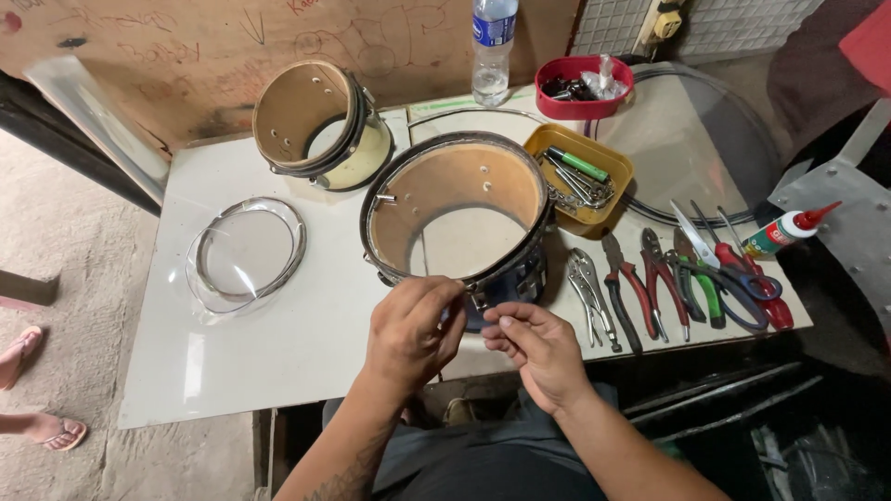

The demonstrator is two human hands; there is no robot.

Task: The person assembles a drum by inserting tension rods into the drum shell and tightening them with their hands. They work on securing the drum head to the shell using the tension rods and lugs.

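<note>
The drum [455, 218] sits at the bench's front edge, touched by the left hand [408, 329]; something small, perhaps a screw, is pinched by the right hand [538, 348] just beside it.

a small workshop: drum shells [455, 209] on a worktable [278, 343] beside laid-out pliers [640, 288].
</note>
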